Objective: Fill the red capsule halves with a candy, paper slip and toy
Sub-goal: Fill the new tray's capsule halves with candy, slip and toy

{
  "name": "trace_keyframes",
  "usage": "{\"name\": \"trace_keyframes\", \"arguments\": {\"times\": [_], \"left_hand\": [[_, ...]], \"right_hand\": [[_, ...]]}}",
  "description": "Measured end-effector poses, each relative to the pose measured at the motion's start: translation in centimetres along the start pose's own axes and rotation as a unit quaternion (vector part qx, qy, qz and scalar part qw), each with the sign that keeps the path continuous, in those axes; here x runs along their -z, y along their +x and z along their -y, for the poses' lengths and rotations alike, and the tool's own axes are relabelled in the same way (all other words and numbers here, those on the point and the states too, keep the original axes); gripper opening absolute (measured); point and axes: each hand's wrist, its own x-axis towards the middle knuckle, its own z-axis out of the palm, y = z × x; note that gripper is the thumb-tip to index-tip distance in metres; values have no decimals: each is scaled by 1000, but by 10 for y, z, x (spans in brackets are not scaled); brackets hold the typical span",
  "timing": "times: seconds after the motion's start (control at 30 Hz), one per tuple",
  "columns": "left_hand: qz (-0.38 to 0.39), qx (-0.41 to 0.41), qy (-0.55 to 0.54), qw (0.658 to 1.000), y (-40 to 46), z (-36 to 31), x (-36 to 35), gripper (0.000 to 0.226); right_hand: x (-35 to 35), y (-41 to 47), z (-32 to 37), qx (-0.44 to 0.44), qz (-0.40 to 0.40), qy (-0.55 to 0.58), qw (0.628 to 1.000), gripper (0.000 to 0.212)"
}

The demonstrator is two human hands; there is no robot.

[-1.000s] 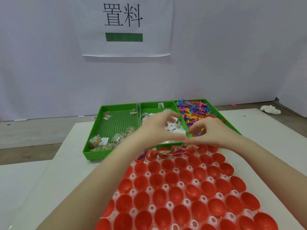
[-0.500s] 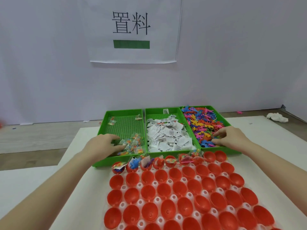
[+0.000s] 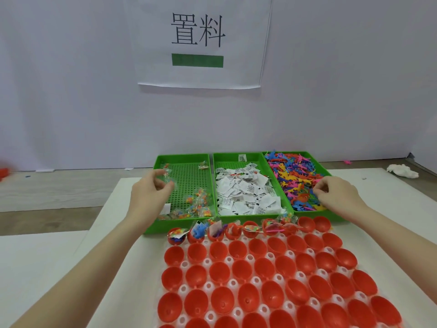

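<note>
Glossy red plastic capsule halves (image 3: 247,301) sit in a white plastic holder tray (image 3: 233,283). Far bins (image 3: 181,162) are perforated green plastic. Candies (image 3: 198,202) wear clear shiny wrap; printed paper slips (image 3: 246,195) look matt.

Pretty plain setup: a pale, slightly bluish white wall (image 3: 71,91) fills the whole back, lit soft and even. A white paper sign (image 3: 201,41) hangs on it with two black characters and a green bar under them; its bottom edge curls off the wall a bit. Below runs a light wood-grain floor (image 3: 59,192). The white tabletop (image 3: 390,197) sits in front, with a crumpled white tissue (image 3: 402,171) near its far right corner.
</note>
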Motion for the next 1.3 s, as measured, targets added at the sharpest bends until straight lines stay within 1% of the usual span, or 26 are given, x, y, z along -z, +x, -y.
{"name": "trace_keyframes", "arguments": {"times": [0.03,0.1,0.17,0.23,0.3,0.33,0.4,0.47,0.57,0.63,0.67,0.73,0.77,0.83,0.87,0.97,1.03,1.13,1.3], "left_hand": [[-4,22,-37,999,-1,-3,1,23],[1,68,-97,993,-3,-6,4,7],[-1,105,-156,982,-8,-8,6,19],[-6,140,-228,964,-15,-13,9,22],[-4,157,-282,947,-24,-18,12,19],[3,158,-300,941,-28,-20,13,17],[21,153,-319,935,-35,-22,15,12],[28,145,-330,932,-39,-26,19,11],[25,146,-364,919,-45,-32,24,13],[30,146,-371,917,-49,-36,24,12],[34,143,-369,918,-49,-37,22,11],[41,139,-359,922,-51,-41,20,10],[42,135,-356,924,-51,-43,20,10],[48,129,-349,927,-52,-46,18,11],[54,127,-343,929,-53,-47,17,11],[77,125,-332,932,-57,-50,12,14],[91,126,-328,932,-59,-53,9,14],[114,120,-323,932,-61,-55,6,15],[145,116,-308,933,-64,-60,1,12]], "right_hand": [[1,-1,0,-7,-29,32,999,8],[2,-2,2,-22,-78,106,991,13],[3,-4,5,-56,-95,179,978,20],[3,-6,9,-97,-90,246,960,22],[3,-6,11,-127,-87,296,943,21],[2,-6,13,-135,-84,314,936,18],[4,-6,19,-140,-65,343,927,3],[5,-4,28,-142,-34,359,922,14],[8,-2,47,-137,14,354,925,26],[7,-2,62,-122,42,345,929,23],[6,-2,68,-101,60,328,937,24],[3,-6,78,-41,112,256,959,24],[1,-8,82,-7,143,200,969,24],[-3,-13,90,51,197,83,976,30],[-5,-15,94,66,212,45,974,33],[-13,-17,101,59,206,1,977,43],[-15,-17,103,49,211,3,976,40],[-11,-19,104,46,203,62,976,22],[-3,-20,98,78,102,166,978,20]]}}
